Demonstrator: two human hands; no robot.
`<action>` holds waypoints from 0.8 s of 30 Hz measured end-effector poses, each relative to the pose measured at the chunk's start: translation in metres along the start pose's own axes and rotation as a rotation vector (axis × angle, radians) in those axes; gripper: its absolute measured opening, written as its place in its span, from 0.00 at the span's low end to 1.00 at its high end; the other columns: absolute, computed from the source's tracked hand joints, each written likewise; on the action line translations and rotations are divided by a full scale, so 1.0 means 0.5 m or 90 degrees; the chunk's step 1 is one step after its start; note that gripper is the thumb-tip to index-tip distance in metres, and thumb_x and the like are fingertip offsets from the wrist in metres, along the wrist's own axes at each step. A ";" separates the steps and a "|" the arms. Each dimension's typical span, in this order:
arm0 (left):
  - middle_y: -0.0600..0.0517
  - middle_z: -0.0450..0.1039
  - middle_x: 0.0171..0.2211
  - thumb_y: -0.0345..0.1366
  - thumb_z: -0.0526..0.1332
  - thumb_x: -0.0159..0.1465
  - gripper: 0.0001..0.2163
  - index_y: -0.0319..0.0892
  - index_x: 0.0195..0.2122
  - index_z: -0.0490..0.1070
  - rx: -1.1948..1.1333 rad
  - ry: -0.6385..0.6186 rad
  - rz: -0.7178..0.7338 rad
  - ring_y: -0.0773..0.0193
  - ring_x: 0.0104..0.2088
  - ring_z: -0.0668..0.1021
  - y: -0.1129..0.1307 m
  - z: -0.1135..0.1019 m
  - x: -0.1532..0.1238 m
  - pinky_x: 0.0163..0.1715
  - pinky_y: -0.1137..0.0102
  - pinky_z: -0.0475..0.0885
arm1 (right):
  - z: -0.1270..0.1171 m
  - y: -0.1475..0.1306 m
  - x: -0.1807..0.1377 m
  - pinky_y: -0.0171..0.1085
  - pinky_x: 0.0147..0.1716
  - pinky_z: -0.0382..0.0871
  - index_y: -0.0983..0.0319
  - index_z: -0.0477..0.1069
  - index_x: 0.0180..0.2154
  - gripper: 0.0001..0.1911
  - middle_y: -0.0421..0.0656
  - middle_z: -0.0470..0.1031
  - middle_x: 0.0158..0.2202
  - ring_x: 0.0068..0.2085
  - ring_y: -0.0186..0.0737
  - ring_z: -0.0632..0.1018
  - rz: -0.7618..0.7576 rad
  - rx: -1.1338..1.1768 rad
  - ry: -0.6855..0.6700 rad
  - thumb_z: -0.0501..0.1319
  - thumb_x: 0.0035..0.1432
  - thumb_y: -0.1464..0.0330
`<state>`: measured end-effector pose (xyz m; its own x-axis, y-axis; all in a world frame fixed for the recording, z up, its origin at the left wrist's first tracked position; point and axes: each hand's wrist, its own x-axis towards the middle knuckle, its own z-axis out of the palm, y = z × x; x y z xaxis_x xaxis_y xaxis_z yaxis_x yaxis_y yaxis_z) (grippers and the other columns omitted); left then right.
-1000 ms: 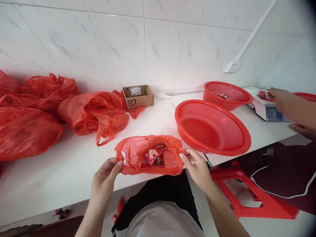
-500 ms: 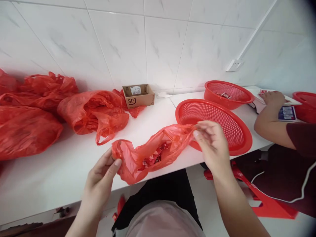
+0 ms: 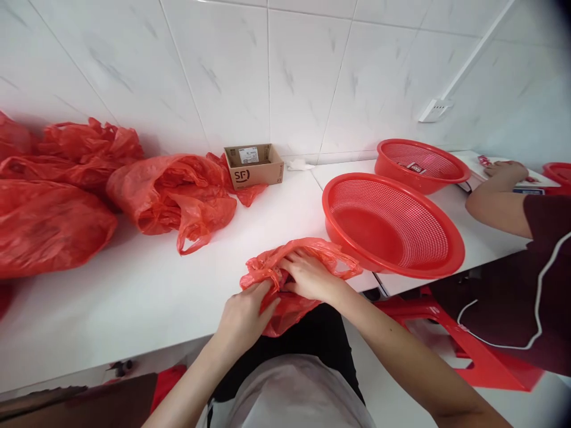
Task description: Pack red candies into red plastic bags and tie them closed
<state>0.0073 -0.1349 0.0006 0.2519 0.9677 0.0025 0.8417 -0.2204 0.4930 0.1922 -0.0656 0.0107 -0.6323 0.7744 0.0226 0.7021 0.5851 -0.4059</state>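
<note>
A thin red plastic bag [image 3: 297, 309] lies bunched at the table's front edge, its mouth facing up. My left hand [image 3: 245, 312] is closed on the near left side of the bag's rim, pinching the film. Down in the mouth is my right hand [image 3: 307, 276], its thumb and fingers apart over small red packets, which are mostly hidden by the hand and the folds. I cannot make out whether its fingertips touch a packet. Just right of the bag stands a large red perforated basket [image 3: 439, 238], with nothing visible inside.
Several stuffed red bags [image 3: 53, 223] crowd the table's left. A small cardboard box [image 3: 259, 173] stands by the tiled wall. Behind the large basket is a second red basket [image 3: 422, 178] holding a packet. At right, a co-worker's hand [image 3: 508, 171] rests over a white tray. A red stool [image 3: 482, 356] stands below.
My right hand has left the bag's right end and gone into its mouth. My left hand has shifted right, and the stretched bag has bunched up.
</note>
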 end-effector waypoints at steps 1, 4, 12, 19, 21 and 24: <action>0.49 0.77 0.35 0.42 0.52 0.67 0.11 0.46 0.41 0.73 0.045 -0.017 0.006 0.58 0.31 0.79 -0.007 0.009 0.014 0.28 0.69 0.66 | -0.003 0.008 -0.002 0.45 0.55 0.63 0.58 0.64 0.58 0.28 0.48 0.65 0.60 0.60 0.49 0.66 0.016 0.011 -0.011 0.63 0.55 0.71; 0.45 0.75 0.41 0.40 0.52 0.66 0.10 0.45 0.39 0.71 0.102 -0.002 -0.028 0.53 0.34 0.79 -0.031 0.008 0.055 0.29 0.67 0.67 | -0.033 0.021 -0.023 0.40 0.45 0.68 0.59 0.69 0.50 0.16 0.46 0.74 0.50 0.48 0.43 0.75 0.122 0.016 -0.074 0.54 0.61 0.73; 0.45 0.74 0.44 0.46 0.54 0.64 0.13 0.43 0.42 0.68 0.198 -0.007 -0.067 0.49 0.38 0.80 -0.025 -0.020 0.104 0.32 0.63 0.71 | -0.040 0.028 -0.019 0.43 0.49 0.67 0.58 0.58 0.62 0.25 0.50 0.66 0.60 0.55 0.48 0.72 0.163 0.009 -0.022 0.53 0.64 0.67; 0.45 0.75 0.44 0.47 0.55 0.63 0.13 0.44 0.38 0.71 0.249 -0.060 -0.048 0.49 0.39 0.79 -0.040 -0.037 0.134 0.32 0.62 0.71 | -0.030 0.063 -0.004 0.46 0.47 0.69 0.57 0.64 0.57 0.21 0.51 0.71 0.55 0.52 0.51 0.74 0.264 0.025 -0.067 0.53 0.64 0.66; 0.44 0.75 0.44 0.42 0.54 0.64 0.11 0.43 0.38 0.71 0.266 -0.068 -0.052 0.48 0.39 0.80 -0.050 -0.055 0.137 0.32 0.61 0.71 | -0.041 0.076 -0.009 0.47 0.49 0.67 0.58 0.68 0.52 0.16 0.51 0.72 0.54 0.54 0.53 0.73 0.279 0.009 -0.050 0.54 0.63 0.69; 0.42 0.75 0.44 0.33 0.50 0.63 0.11 0.41 0.39 0.71 0.280 -0.067 -0.056 0.48 0.38 0.80 -0.043 -0.066 0.136 0.31 0.61 0.70 | -0.046 0.078 -0.003 0.44 0.49 0.67 0.56 0.68 0.52 0.16 0.48 0.73 0.52 0.52 0.49 0.74 0.263 0.007 -0.032 0.54 0.62 0.70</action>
<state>-0.0094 -0.0602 0.0186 0.1988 0.9725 -0.1215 0.9790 -0.1913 0.0708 0.2280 -0.0385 0.0160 -0.3136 0.9308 -0.1880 0.8967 0.2251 -0.3810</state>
